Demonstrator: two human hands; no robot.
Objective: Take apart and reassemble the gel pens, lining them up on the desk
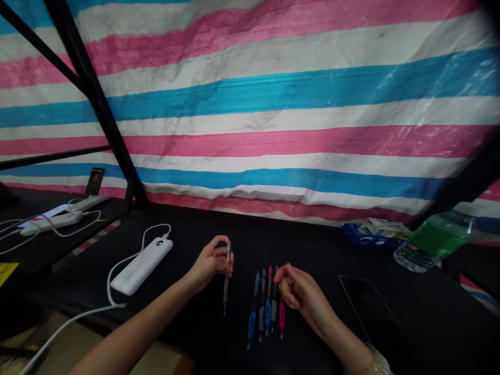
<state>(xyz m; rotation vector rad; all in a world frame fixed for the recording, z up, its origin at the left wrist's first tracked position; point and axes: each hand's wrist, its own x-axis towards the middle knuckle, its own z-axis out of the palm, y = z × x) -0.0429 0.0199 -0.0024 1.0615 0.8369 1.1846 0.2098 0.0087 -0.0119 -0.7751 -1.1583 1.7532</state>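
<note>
My left hand (214, 261) pinches a slim grey pen (226, 286) by its clear upper end, the tip pointing down toward me. To its right, several pens lie side by side on the black table (195, 333). Among them are a blue pen (252, 320) at the left end, another blue one (268, 312) near the middle, grey ones and a pink pen (282, 319) at the right end. My right hand (292, 286) is beside the far ends of the rightmost pens, its fingers curled; whether they hold a pen end is hidden.
A white power bank (142, 265) with a white cable lies at the left. On the right are a dark phone (371, 307), a blue packet (361, 235) and a tilted bottle with green on it (435, 237). Striped sheeting (273, 120) hangs behind the table.
</note>
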